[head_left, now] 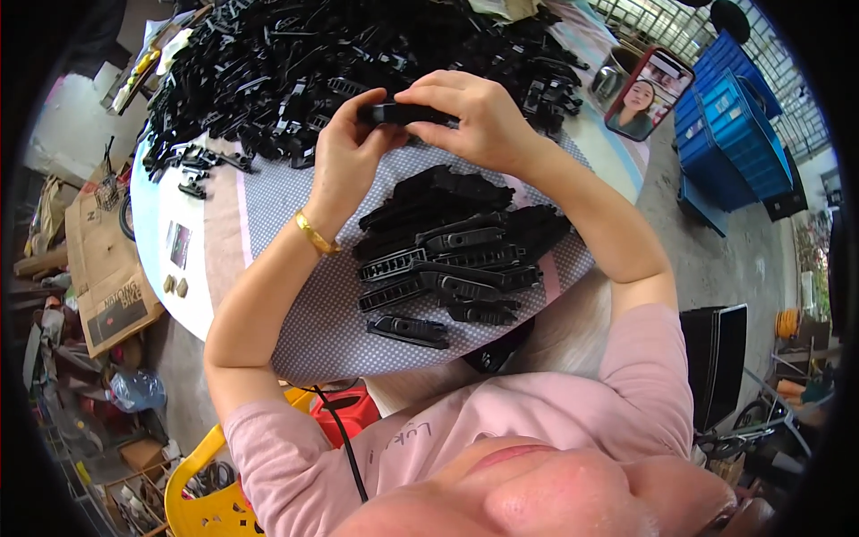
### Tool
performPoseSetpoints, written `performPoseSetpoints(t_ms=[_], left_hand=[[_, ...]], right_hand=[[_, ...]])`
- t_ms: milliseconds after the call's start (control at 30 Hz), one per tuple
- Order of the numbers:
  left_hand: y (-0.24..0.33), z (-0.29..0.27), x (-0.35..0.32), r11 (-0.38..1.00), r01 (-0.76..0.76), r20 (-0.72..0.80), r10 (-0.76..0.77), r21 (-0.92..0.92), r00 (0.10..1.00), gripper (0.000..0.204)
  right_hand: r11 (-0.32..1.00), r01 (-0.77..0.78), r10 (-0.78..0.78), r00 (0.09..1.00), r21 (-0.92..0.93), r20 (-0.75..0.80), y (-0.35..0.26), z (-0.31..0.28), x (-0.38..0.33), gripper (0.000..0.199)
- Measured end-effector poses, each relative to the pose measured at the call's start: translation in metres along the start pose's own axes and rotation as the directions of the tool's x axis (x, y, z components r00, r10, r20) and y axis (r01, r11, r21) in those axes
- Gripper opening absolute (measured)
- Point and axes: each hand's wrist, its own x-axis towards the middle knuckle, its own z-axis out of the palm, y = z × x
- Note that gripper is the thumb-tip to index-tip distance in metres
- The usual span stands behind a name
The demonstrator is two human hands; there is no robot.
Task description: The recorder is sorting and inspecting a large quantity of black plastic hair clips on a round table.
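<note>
Head view, frame centre-top: both hands, left (344, 152) and right (474, 121), closed on one black part (403, 114); best kept level, ends pinched evenly.

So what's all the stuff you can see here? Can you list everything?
black plastic part: one, black, held in both hands over the table
big heap of parts: too many to count, black, far side of table
small stack of parts: many, black, near side on dotted cloth
table: one, pale, round
phone: one, propped at table's right edge
crates: blue, floor at right
chair: one, yellow, lower left
bracelet: one, gold, left wrist
left hand: gripping part
right hand: gripping part
</note>
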Motion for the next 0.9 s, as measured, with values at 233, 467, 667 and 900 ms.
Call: performPoseSetpoints(t_ms=[233, 467, 667, 900], left_hand=[[0.001, 0.001, -0.002, 0.998, -0.047, 0.030, 0.049, -0.049, 0.998, 0.039], [0.004, -0.002, 0.000, 0.976, 0.036, 0.030, -0.030, -0.213, 0.999, 0.034], [0.014, -0.001, -0.001, 0.986, -0.165, 0.084, 0.167, -0.026, 0.982, 0.037], [0.021, -0.004, -0.001, 0.881, -0.249, 0.112, 0.222, 0.401, 0.968, 0.031]], right_hand=[[0.992, 0.079, -0.084, 0.996, -0.099, -0.044, -0.003, 0.000, -0.002, 0.033], [0.985, 0.109, -0.115, 0.993, -0.137, -0.035, -0.003, -0.001, -0.002, 0.040], [0.981, -0.155, 0.152, 0.988, 0.113, 0.042, 0.003, -0.004, -0.001, 0.054], [0.972, -0.234, 0.226, 0.958, 0.027, 0.179, -0.001, -0.014, 0.001, 0.042]])
